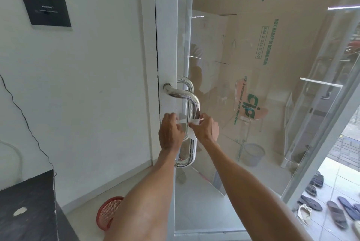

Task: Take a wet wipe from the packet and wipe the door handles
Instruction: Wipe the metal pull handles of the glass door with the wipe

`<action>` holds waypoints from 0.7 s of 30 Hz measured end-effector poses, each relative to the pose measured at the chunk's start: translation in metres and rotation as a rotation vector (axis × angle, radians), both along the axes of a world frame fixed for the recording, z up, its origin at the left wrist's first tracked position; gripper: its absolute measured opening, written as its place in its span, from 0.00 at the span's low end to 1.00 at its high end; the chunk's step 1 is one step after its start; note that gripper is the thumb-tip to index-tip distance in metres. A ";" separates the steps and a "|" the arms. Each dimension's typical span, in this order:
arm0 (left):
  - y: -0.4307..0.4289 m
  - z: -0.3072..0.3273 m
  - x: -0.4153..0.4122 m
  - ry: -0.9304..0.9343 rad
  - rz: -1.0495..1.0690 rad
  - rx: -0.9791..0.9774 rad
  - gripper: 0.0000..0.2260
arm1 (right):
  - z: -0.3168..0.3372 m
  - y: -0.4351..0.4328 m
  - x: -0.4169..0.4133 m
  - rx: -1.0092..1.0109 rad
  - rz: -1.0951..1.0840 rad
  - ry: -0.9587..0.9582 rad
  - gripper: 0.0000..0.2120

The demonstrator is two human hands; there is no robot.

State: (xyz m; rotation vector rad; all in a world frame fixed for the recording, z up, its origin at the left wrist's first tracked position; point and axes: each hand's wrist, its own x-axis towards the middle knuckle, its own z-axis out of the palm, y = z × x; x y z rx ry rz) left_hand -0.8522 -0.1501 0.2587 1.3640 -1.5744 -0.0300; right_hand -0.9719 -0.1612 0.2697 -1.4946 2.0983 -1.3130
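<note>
The thin white wet wipe is stretched across the upright bar of the curved chrome door handle, our left hand pinching one end and our right hand the other, fingers curled — fingertips mostly hidden, and we cannot tell whether the wipe wraps right round the bar. Legible: "PRESTO" on the black rectangular wall plate; green print on the brown cardboard box reads "BOX HARAP DI KEMBALIKAN" — smaller lines blurred.
</note>
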 end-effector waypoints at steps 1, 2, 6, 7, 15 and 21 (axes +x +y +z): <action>0.003 -0.005 -0.004 0.027 -0.042 0.055 0.07 | 0.001 0.000 -0.002 0.009 0.006 0.005 0.19; 0.005 -0.010 -0.008 0.043 -0.083 0.096 0.06 | 0.002 0.000 -0.003 0.020 0.011 0.007 0.20; 0.010 -0.025 -0.024 0.116 -0.156 0.259 0.11 | 0.006 -0.001 -0.007 0.079 0.027 -0.004 0.23; 0.011 -0.028 -0.027 0.146 -0.153 0.304 0.13 | 0.007 -0.002 -0.008 0.092 0.032 -0.017 0.24; 0.031 -0.031 -0.047 0.316 -0.107 0.292 0.18 | 0.009 -0.003 -0.011 0.138 0.067 -0.044 0.25; 0.026 -0.026 -0.052 0.327 -0.077 0.282 0.18 | 0.013 -0.001 -0.018 0.135 0.136 -0.069 0.27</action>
